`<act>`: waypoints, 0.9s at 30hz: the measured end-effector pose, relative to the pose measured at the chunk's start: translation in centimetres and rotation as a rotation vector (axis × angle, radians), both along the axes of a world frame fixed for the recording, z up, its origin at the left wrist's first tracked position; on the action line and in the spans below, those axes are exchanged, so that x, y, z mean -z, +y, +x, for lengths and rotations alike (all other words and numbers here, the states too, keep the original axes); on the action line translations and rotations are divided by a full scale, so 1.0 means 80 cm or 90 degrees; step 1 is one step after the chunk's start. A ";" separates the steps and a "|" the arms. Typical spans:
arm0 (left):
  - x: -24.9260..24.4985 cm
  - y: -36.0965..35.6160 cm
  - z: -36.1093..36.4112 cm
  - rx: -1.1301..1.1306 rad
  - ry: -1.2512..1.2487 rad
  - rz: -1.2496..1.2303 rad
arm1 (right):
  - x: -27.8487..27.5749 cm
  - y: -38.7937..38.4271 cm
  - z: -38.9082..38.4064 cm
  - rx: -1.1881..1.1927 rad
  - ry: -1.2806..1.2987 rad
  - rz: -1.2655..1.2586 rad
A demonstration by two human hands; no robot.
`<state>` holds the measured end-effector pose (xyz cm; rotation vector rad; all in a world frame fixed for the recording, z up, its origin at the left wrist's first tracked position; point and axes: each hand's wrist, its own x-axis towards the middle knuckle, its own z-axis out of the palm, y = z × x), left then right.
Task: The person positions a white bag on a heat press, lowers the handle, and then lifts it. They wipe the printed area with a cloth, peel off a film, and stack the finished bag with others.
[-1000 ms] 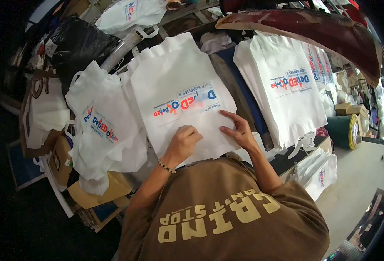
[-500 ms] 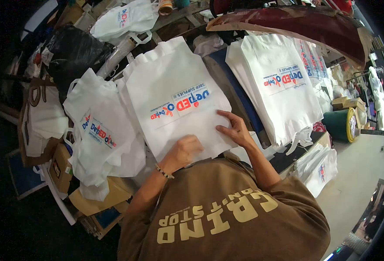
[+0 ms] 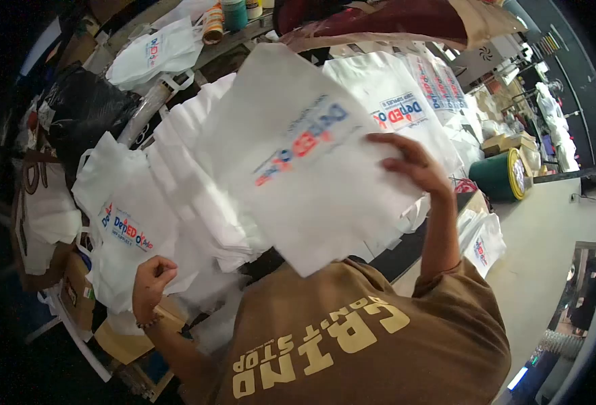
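My right hand (image 3: 416, 165) grips the right edge of a white printed fabric bag (image 3: 250, 142), thumb and fingers pinching it. That bag is lifted, tilted and slightly blurred, with blue and red lettering facing up. Beneath and left of it lies a stack of white bags (image 3: 200, 175), partly covered. My left hand (image 3: 152, 283), with a beaded bracelet at the wrist, is closed with nothing visible in it. It is nearest to a pile of printed white bags (image 3: 119, 196) on the left. Behind the lifted bag, another stack of printed bags (image 3: 406, 115) is partly hidden.
A dark red, paper-edged item (image 3: 379, 20) spans the back. At the right stands a green bucket (image 3: 497, 179), with more white bags (image 3: 483, 246) lower down. A black plastic bag (image 3: 85, 108) and a cardboard box (image 3: 75, 290) are at the left.
My right hand has raised the top bag from the middle stack and swung it rightward, turning it. My left hand has moved off that bag, down and to the left. The view has shifted.
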<state>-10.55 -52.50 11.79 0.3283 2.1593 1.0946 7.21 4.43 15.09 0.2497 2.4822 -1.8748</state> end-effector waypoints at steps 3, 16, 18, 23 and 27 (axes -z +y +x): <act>0.025 -0.037 -0.001 -0.024 0.040 0.042 | 0.024 0.110 0.063 0.054 -0.028 0.012; 0.065 -0.068 0.092 0.350 -0.436 -0.152 | 0.104 0.333 0.119 0.096 -0.171 0.063; 0.157 -0.089 0.126 0.481 -0.470 -0.194 | 0.101 0.326 0.106 0.036 -0.161 0.211; 0.131 -0.075 0.097 0.299 -0.132 -0.215 | 0.122 0.354 0.098 0.170 -0.199 0.510; 0.090 -0.046 -0.011 -0.134 0.228 -0.145 | 0.084 0.267 0.049 0.162 -0.047 0.615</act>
